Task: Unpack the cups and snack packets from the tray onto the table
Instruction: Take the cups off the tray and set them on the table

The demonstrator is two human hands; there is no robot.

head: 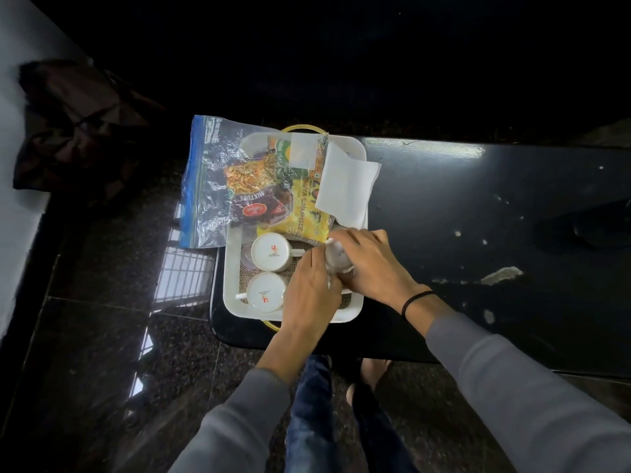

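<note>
Tray sits at the near-left end of the dark table; we take it as reference. In its near-right part, our left hand and right hand close together around a white cup, still over the tray. Two upturned cups lie in its near-left part. Snack packets and a napkin cover its far half; a zip bag overhangs its left rim.

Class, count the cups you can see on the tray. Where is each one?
3. Two cups sit upside down at the tray's left, one behind the other; a third cup is between both hands. Others may be hidden.
</note>
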